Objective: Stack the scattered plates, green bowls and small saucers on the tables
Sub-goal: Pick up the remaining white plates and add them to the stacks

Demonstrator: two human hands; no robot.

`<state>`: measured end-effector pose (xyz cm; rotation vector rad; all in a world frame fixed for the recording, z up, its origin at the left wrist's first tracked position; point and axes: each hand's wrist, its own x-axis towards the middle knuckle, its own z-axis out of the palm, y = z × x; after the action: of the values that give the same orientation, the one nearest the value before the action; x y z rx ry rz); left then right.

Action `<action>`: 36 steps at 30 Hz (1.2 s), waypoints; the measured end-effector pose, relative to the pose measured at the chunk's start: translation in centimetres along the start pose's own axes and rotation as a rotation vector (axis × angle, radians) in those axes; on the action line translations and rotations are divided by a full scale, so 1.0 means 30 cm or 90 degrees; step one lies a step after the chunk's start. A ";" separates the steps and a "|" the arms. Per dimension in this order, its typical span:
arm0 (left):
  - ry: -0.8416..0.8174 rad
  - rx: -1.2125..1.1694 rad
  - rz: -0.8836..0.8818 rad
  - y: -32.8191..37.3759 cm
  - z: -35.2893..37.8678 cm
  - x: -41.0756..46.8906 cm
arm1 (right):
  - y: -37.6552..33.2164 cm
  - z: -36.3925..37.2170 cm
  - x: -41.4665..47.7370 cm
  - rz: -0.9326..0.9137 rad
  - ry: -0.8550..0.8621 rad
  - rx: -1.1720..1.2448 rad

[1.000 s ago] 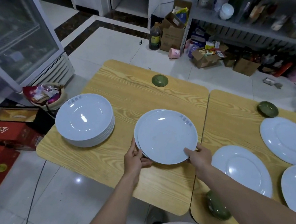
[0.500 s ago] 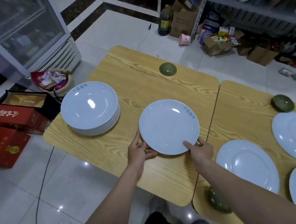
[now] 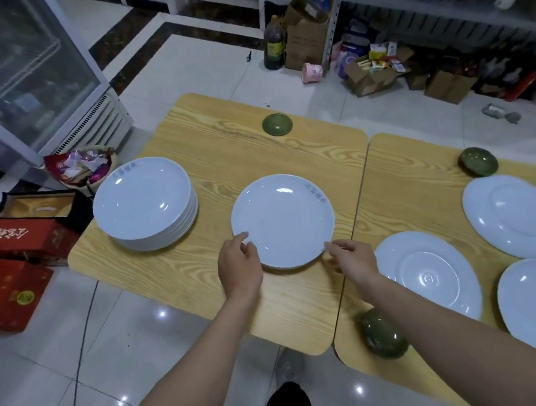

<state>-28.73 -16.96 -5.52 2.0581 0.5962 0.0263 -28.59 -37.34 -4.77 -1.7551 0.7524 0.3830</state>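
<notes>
On the left surface, toward its near edge, a white plate lies flat, just right of a tall stack of plates.

Left hand: thumb over the plate's near-left rim, fingers curled at the edge, pinching it.

Right hand: fingers loosely extended, tips touching the near-right rim, gripping nothing.

Green bowl at the far edge. Right surface carries several loose plates.

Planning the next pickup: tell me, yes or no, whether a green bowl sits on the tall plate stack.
No, the tall plate stack has a bare white top; the nearest green bowl lies on the table.
</notes>
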 end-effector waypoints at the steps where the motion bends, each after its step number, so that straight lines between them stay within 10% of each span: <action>1: -0.025 0.072 0.062 0.026 0.006 -0.015 | -0.007 -0.031 -0.018 -0.031 -0.017 -0.043; 6: -0.256 0.398 0.332 0.200 0.079 -0.104 | -0.034 -0.251 -0.112 -0.211 -0.092 -0.428; 14: -0.233 0.470 0.635 0.585 0.232 -0.510 | -0.024 -0.754 -0.381 -0.325 0.127 -0.665; 36: -0.327 0.277 0.845 0.871 0.749 -1.525 | 0.488 -1.694 -0.940 -0.145 0.452 -0.587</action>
<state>-52.84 -65.33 13.43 2.3735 -1.2047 0.1425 -65.13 -79.33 17.45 -2.8902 0.9192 -0.1087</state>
